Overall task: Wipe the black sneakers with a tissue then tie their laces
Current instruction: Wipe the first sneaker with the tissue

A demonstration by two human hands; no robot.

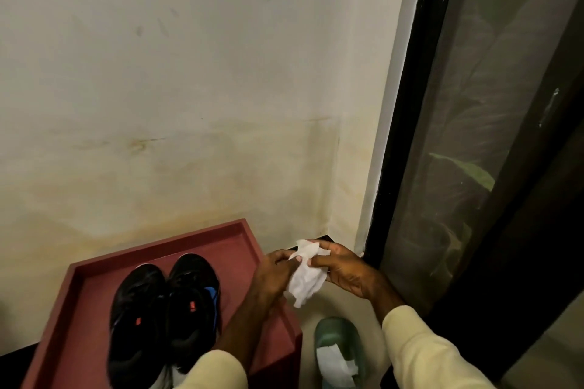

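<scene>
Two black sneakers stand side by side on a dark red tray-topped stand [94,265], toes toward the wall: the left sneaker [136,319] and the right sneaker [192,300], which has blue trim. Both carry small red tags. To the right of the stand, both hands hold one crumpled white tissue [306,278] in the air. My left hand [271,275] pinches its left edge. My right hand [344,271] grips its upper right part.
A stained cream wall rises behind the stand. A black-framed glass door [474,136] runs along the right. On the floor below my hands sits a green slipper [341,344] with a piece of white tissue on it.
</scene>
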